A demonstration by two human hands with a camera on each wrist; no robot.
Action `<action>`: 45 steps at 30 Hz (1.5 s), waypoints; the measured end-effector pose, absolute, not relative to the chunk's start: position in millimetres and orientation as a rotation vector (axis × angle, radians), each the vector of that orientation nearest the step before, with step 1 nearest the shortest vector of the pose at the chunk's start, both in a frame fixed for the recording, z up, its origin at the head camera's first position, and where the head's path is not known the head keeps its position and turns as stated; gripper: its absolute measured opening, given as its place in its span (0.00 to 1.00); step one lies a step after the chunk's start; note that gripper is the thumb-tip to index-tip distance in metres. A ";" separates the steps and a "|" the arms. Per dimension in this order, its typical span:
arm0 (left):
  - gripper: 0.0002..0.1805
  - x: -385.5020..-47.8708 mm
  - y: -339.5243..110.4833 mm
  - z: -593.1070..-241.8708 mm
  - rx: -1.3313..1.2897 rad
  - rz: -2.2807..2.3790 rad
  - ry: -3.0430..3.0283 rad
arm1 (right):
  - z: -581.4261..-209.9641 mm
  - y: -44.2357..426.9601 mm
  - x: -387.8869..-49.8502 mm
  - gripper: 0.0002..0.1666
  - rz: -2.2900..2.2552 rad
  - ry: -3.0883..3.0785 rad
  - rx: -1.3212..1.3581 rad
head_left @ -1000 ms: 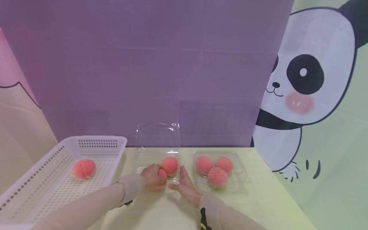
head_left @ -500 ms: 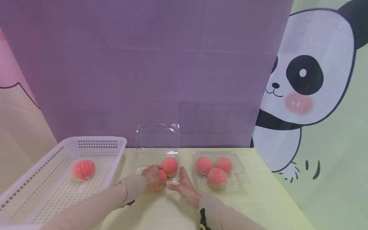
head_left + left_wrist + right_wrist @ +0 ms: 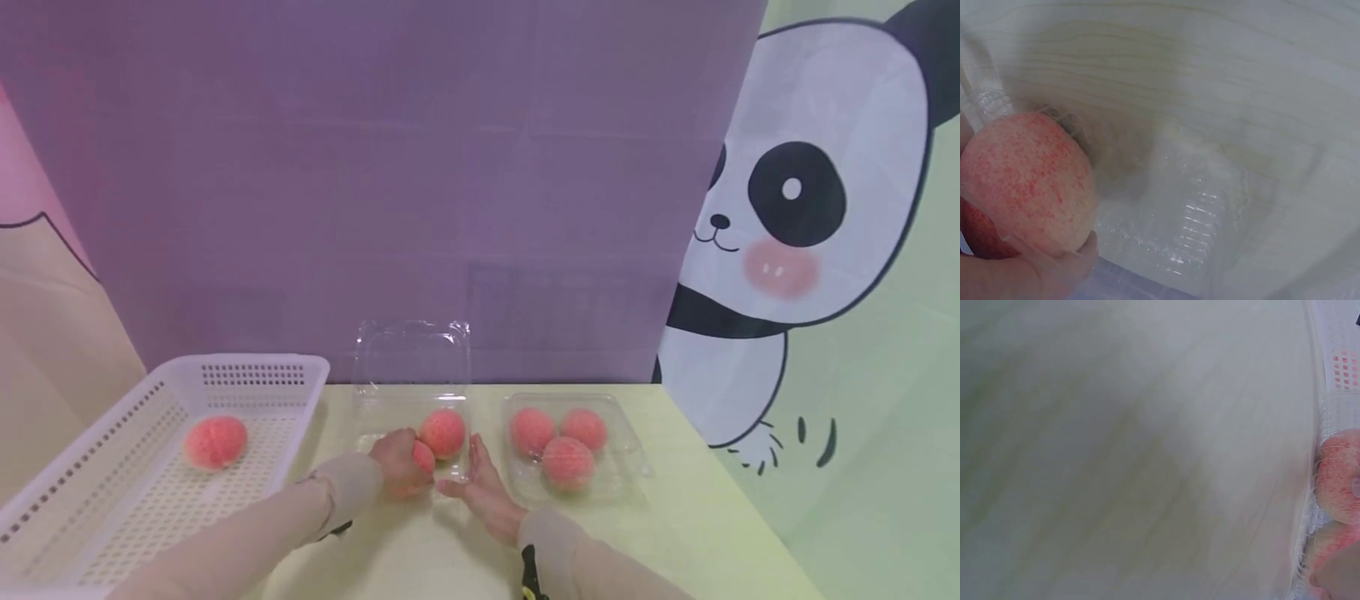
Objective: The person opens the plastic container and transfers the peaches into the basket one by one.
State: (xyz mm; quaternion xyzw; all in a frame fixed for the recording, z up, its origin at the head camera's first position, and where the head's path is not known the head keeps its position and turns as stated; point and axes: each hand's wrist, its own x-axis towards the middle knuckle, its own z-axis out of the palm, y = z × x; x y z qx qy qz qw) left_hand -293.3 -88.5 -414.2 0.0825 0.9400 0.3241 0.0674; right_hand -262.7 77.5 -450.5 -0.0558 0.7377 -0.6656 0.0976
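Note:
In the head view a clear clamshell box (image 3: 412,400) stands with its lid raised, a pink peach (image 3: 443,433) at its back right. My left hand (image 3: 397,458) curls round another peach (image 3: 423,457) in the front of that box; the left wrist view shows this peach (image 3: 1029,181) large, with a thumb or finger (image 3: 1082,256) at its side. At the box's right front, my right hand (image 3: 489,496) has its fingers extended and spread, by the box wall. The right wrist view catches two peaches (image 3: 1341,475) behind the clear wall and part of a fingertip (image 3: 1338,572).
A white perforated basket (image 3: 303,433) at the left holds one peach (image 3: 216,442). To the right, a clear box (image 3: 618,467) contains three peaches (image 3: 567,463). Behind the pale wooden table (image 3: 675,517) hangs a purple cloth (image 3: 375,208), with a panda print (image 3: 825,292) at the right.
My left hand has shifted very slightly to the right and stays round the peach. The right hand and the boxes look unmoved.

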 end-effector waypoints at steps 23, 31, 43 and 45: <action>0.25 -298.8 -95.3 -395.5 0.305 0.928 2.856 | -448.7 77.0 -261.1 0.60 -1.968 2.190 -0.182; 0.27 -297.2 -93.4 -384.0 0.279 1.008 2.788 | -449.3 77.5 -260.6 0.60 -1.968 2.205 -0.181; 0.35 -290.9 -100.6 -350.7 0.284 1.015 2.817 | -451.5 77.9 -260.9 0.60 -1.964 2.200 -0.184; 0.36 -290.4 -103.2 -345.1 0.267 1.020 2.816 | -450.6 77.2 -260.8 0.60 -1.962 2.205 -0.185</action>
